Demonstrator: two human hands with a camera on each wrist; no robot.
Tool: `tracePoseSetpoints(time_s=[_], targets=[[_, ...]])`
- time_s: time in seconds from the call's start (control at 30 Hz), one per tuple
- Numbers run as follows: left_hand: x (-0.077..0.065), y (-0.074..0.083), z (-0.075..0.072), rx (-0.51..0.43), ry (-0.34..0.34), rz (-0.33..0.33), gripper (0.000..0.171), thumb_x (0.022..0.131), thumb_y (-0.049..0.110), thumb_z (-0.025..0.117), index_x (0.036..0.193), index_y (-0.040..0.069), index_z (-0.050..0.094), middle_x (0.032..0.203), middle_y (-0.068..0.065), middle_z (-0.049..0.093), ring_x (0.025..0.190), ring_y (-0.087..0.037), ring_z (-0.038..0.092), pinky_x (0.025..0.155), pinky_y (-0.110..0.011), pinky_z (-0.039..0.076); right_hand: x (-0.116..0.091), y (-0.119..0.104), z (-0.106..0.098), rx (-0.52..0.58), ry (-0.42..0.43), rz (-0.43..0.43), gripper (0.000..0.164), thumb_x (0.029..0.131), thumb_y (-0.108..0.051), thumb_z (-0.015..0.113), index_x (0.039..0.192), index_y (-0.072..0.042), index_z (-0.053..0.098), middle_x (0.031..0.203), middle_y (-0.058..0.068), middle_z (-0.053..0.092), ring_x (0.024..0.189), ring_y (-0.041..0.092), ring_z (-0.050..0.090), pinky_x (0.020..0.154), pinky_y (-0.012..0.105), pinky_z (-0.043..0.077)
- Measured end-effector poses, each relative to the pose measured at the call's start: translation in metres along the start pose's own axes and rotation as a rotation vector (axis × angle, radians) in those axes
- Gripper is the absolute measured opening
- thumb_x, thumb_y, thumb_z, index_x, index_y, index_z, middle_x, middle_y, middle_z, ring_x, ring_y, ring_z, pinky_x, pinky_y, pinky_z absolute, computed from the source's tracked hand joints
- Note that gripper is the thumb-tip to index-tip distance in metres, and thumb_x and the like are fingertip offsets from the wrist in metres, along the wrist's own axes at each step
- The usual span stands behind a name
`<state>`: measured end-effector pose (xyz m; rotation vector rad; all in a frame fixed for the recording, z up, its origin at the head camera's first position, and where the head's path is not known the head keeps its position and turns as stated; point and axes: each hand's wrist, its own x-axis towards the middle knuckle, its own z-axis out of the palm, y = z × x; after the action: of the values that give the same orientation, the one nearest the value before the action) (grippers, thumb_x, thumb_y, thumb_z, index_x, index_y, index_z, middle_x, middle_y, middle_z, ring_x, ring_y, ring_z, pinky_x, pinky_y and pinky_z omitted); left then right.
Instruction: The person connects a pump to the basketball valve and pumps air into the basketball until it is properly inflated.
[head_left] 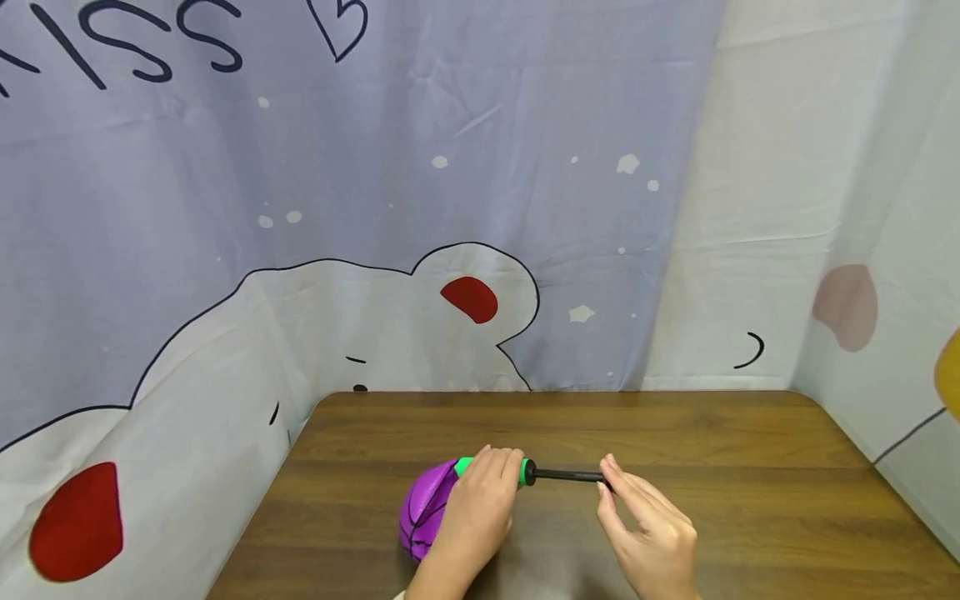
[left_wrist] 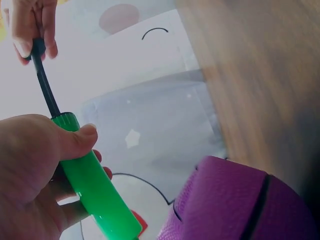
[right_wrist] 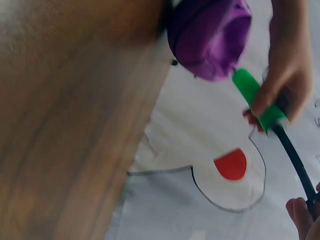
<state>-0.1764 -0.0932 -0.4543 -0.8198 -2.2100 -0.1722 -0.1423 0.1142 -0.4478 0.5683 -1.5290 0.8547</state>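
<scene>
A purple basketball (head_left: 423, 508) with black seams sits on the table at the left. Its side is caved in, as the right wrist view shows. My left hand (head_left: 480, 512) grips the green barrel of a hand pump (left_wrist: 100, 195), thumb along one side. The barrel's far tip reaches the ball; whether a needle goes in is too small to tell. Out of the other end extends a long black rod (head_left: 562, 475). My right hand (head_left: 652, 525) pinches the black handle (left_wrist: 37, 47) at the rod's end between thumb and fingers.
The brown wooden table (head_left: 720, 433) has rounded back corners. Behind it hangs a blue and white printed cloth (head_left: 375, 208), which reaches down to the table's back edge. More pale printed cloth (head_left: 900, 208) runs along the right side.
</scene>
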Motion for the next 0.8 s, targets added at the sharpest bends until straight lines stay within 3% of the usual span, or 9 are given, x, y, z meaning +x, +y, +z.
tracePoseSetpoints(time_s=[0.2,0.37,0.63,0.8], targets=[[0.007,0.011,-0.003,0.079,0.010,0.069,0.039,0.072,-0.002,0.080,0.108,0.004,0.065,0.099,-0.005,0.068,0.095,-0.017,0.067,0.102,-0.034,0.055,-0.023,-0.001,0.017,0.015,-0.078,-0.020,0.031,0.099,-0.019,0.064,0.095,0.010,0.076,0.091,0.023,0.075,0.085,0.025,0.076,0.081,0.016,0.058],[0.007,0.018,-0.004,0.081,-0.008,0.079,0.035,0.076,0.000,0.080,0.107,0.006,0.065,0.099,-0.003,0.069,0.095,-0.016,0.067,0.102,-0.035,0.055,-0.035,0.001,0.025,0.025,-0.114,-0.013,0.032,0.100,-0.020,0.063,0.097,0.009,0.076,0.092,0.022,0.075,0.082,0.028,0.076,0.078,0.017,0.059],[0.001,0.014,-0.003,0.027,-0.033,0.059,0.044,0.070,-0.006,0.082,0.108,0.008,0.062,0.099,-0.001,0.067,0.097,-0.015,0.066,0.105,-0.035,0.053,-0.037,0.004,0.023,0.056,-0.122,-0.013,0.030,0.098,-0.021,0.065,0.098,0.007,0.077,0.093,0.020,0.076,0.081,0.025,0.076,0.080,0.016,0.059],[-0.001,0.006,0.000,0.013,-0.035,0.023,0.045,0.070,-0.009,0.075,0.110,0.008,0.061,0.101,-0.002,0.066,0.098,-0.016,0.066,0.107,-0.034,0.051,-0.024,0.006,0.018,0.051,-0.085,-0.023,0.031,0.097,-0.020,0.066,0.093,0.009,0.077,0.089,0.021,0.075,0.080,0.023,0.076,0.081,0.015,0.058]])
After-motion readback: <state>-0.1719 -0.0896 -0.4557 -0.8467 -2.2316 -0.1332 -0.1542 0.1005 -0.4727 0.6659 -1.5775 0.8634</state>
